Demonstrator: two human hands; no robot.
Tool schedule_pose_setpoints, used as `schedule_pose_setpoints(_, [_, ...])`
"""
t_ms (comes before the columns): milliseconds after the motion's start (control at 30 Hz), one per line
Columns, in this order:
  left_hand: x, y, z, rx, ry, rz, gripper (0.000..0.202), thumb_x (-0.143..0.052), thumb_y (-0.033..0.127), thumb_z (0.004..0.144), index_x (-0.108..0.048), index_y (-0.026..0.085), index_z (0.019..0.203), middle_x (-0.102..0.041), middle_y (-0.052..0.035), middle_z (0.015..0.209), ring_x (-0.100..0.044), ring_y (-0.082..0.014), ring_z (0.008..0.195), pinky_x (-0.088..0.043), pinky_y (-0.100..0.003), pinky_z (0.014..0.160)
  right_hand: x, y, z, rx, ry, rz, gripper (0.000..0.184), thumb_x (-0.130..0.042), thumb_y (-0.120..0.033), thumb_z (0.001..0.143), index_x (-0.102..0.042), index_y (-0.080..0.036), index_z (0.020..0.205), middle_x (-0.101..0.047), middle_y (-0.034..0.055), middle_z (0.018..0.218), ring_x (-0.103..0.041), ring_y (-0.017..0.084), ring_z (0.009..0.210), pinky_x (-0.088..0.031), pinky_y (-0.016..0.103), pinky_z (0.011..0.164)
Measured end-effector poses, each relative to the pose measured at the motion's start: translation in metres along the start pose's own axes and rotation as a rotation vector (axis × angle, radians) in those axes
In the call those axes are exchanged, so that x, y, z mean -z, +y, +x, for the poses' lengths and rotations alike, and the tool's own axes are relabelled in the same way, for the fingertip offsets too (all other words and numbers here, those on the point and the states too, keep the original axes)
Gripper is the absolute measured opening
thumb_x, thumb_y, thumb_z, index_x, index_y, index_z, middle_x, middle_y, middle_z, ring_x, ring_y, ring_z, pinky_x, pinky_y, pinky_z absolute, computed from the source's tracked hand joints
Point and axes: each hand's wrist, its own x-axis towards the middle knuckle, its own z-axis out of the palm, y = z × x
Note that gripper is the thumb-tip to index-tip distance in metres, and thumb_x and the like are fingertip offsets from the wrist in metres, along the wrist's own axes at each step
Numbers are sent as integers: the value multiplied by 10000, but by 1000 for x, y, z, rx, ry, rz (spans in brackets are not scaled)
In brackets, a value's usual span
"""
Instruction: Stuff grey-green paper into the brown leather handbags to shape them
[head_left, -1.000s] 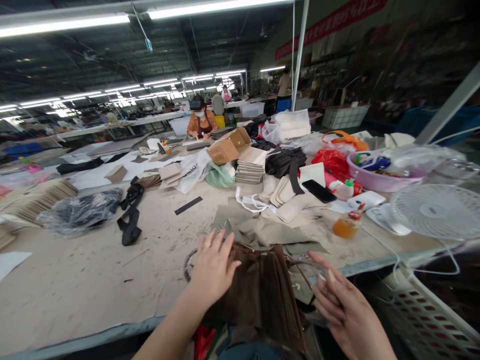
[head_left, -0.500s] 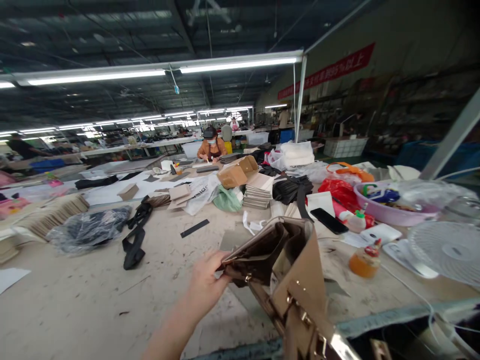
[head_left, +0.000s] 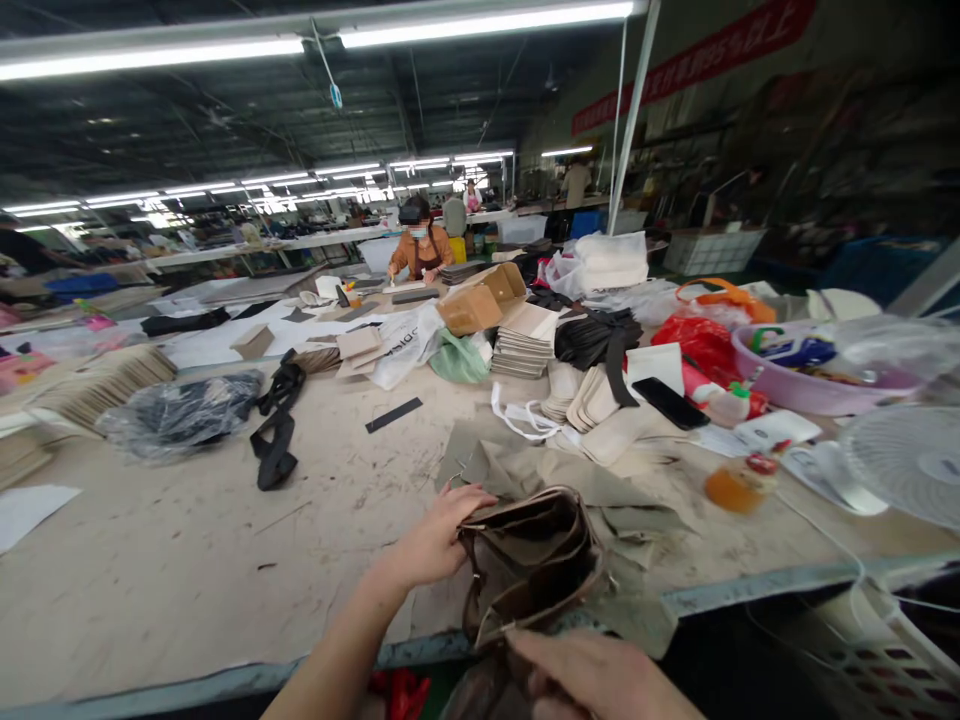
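An open brown handbag [head_left: 592, 545] sits at the front edge of the table, its mouth facing up and its inner compartments showing. My left hand [head_left: 442, 535] grips the bag's rim at the far left corner, thumb and fingers closed on it. At the near corner my right hand [head_left: 592, 670] is closed on the edge of the bag, its lower fingers partly hidden and a little blurred. Beneath and behind the bag lies crumpled grey-green cloth [head_left: 517, 465].
Right of the bag stand a jar of orange liquid [head_left: 739, 485], a black phone [head_left: 667, 402], a white fan [head_left: 911, 460] and a pink basin [head_left: 832, 385]. Left lie black straps [head_left: 276, 450] and a plastic-wrapped bundle [head_left: 184, 415]. A co-worker [head_left: 421, 245] sits across the table.
The bag has turned upright and moved lower, its mouth now facing up. My right hand has come into view at its near edge. My left hand stays on the rim. The view has tilted down.
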Motion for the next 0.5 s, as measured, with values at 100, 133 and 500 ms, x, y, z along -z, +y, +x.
schedule_pose_setpoints(100, [-2,-3,0,20,-49,-8,780,-422,-1,563,-429,225,1309,-472,-73,1376,-328,-250,1338,-100,-553,1134,31,-7,14,-4,191,-163,352,-431,-151,909,-510,-184,1251,-662,87,999,-611,160,869,-507,254,753])
schedule_pose_setpoints(133, [-3,-3,1,29,-44,-12,763,-419,5,566,-440,225,1296,-482,-70,1367,-343,-245,1329,-101,-544,1137,41,-10,20,-28,194,-218,321,-433,-146,912,-534,-191,1213,-650,88,1027,-601,167,906,-503,268,773])
schedule_pose_setpoints(500, [-3,8,21,150,48,-102,412,-424,89,686,-600,195,1043,-670,-32,1002,-595,-203,933,-461,-307,811,46,-15,74,-520,-138,-691,82,-659,-201,740,-629,-200,817,-646,57,815,-630,253,794,-476,330,636])
